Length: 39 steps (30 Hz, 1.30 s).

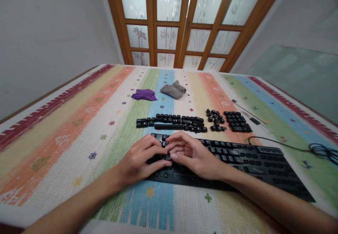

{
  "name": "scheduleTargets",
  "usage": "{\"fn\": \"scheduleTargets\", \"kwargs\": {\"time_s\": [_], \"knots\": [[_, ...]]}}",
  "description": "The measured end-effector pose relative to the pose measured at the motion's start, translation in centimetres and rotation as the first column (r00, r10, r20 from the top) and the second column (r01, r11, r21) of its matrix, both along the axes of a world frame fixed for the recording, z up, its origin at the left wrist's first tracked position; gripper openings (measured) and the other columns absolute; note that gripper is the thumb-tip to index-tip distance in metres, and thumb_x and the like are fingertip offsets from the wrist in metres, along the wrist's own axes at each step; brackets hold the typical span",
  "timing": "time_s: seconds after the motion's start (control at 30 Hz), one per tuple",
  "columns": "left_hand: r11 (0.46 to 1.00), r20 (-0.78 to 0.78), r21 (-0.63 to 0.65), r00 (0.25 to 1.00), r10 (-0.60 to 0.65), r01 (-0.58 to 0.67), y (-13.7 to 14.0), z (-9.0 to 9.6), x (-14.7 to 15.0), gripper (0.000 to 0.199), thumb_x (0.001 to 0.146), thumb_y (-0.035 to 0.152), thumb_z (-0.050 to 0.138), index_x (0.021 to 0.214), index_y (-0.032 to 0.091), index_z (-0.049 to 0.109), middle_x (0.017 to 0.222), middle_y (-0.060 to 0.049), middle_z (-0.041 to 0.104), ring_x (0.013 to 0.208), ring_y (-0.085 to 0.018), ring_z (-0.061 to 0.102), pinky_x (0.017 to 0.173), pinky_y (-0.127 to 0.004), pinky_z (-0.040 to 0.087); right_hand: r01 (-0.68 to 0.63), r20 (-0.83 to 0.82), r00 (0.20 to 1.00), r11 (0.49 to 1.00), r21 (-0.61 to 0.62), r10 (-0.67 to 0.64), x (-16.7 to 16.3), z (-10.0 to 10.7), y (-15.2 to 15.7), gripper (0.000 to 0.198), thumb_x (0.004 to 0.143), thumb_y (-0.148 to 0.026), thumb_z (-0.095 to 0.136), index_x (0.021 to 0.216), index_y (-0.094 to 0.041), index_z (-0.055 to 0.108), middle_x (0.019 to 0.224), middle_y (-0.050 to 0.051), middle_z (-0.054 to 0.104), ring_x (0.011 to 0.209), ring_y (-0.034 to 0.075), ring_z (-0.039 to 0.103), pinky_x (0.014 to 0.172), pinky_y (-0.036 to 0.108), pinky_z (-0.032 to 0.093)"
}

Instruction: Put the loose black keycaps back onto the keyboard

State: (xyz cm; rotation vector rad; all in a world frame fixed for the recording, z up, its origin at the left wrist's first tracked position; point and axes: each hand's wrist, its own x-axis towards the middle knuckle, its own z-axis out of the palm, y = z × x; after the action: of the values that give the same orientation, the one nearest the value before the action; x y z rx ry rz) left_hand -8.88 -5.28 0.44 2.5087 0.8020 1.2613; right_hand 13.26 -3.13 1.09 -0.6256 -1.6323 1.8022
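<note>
A black keyboard lies across the striped cloth, many of its key spots bare of caps. Over its left part my two hands meet at one small black keycap. My left hand comes from the left, thumb and forefinger closed around the cap. From the right, my right hand curls in with its thumb and fingertips pinched against the same cap. Whether the cap is seated on the keyboard cannot be made out. Loose black keycaps lie in rows just beyond the keyboard.
More loose keycaps are grouped to the right. Beside them lie a thin wire-like tool and a small black piece. A purple cloth and a grey cloth rest farther back. The coiled cable sits at right.
</note>
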Motion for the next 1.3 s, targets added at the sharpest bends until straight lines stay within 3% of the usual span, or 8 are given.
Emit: {"fn": "scheduleTargets", "kwargs": {"time_s": [0.4,0.57,0.8,1.07,1.3], "knots": [[1.0,0.028,0.005,0.999,0.016,-0.016,-0.3,0.4,0.4,0.019,0.086,0.026,0.077,0.094,0.015,0.063,0.082,-0.002,0.062,0.076,-0.015,0.058,0.068,-0.027,0.05,-0.018,0.015,1.0,1.0,-0.025,0.018,-0.2,0.3,-0.3,0.021,0.095,-0.02,0.061,0.116,-0.019,0.056,0.109,0.007,0.071,0.098,0.011,0.068,0.086,0.025,0.054],[1.0,0.032,0.003,0.999,0.027,-0.028,-0.4,0.2,0.3,0.022,0.084,0.027,0.079,0.09,0.015,0.062,0.079,-0.001,0.061,0.074,-0.014,0.056,0.067,-0.027,0.049,-0.02,0.041,0.999,0.999,0.051,0.018,-0.3,0.6,-0.4,0.019,0.096,-0.019,0.058,0.115,-0.017,0.06,0.108,0.006,0.069,0.102,0.013,0.067,0.091,0.028,0.053],[0.999,0.029,0.013,0.999,0.033,-0.033,-0.5,0.5,0.4,0.023,0.083,0.028,0.08,0.088,0.015,0.062,0.077,-0.001,0.061,0.072,-0.014,0.055,0.064,-0.027,0.049,0.002,0.103,0.995,0.987,0.163,-0.019,-0.5,0.9,-0.4,0.019,0.097,-0.019,0.055,0.114,-0.017,0.063,0.105,0.004,0.068,0.096,0.013,0.065,0.086,0.028,0.054],[0.998,0.029,0.04,0.999,0.045,-0.046,-0.4,0.6,0.1,0.018,0.086,0.022,0.077,0.097,0.014,0.065,0.082,-0.003,0.064,0.076,-0.014,0.06,0.067,-0.027,0.052,0.032,0.039,0.999,0.998,0.06,-0.035,-0.4,1.0,-0.5,0.019,0.093,-0.016,0.062,0.112,-0.019,0.062,0.103,0.003,0.068,0.093,0.011,0.066,0.088,0.027,0.053],[0.997,0.049,0.05,0.997,0.061,-0.063,-0.4,0.7,0.1,0.018,0.088,0.018,0.074,0.102,0.014,0.064,0.085,-0.004,0.066,0.077,-0.014,0.062,0.068,-0.027,0.054,0.056,0.012,0.998,0.997,0.058,-0.057,-0.1,1.1,-0.5,0.022,0.089,-0.016,0.068,0.11,-0.018,0.062,0.106,0.005,0.069,0.09,0.011,0.068,0.086,0.028,0.055]]}}
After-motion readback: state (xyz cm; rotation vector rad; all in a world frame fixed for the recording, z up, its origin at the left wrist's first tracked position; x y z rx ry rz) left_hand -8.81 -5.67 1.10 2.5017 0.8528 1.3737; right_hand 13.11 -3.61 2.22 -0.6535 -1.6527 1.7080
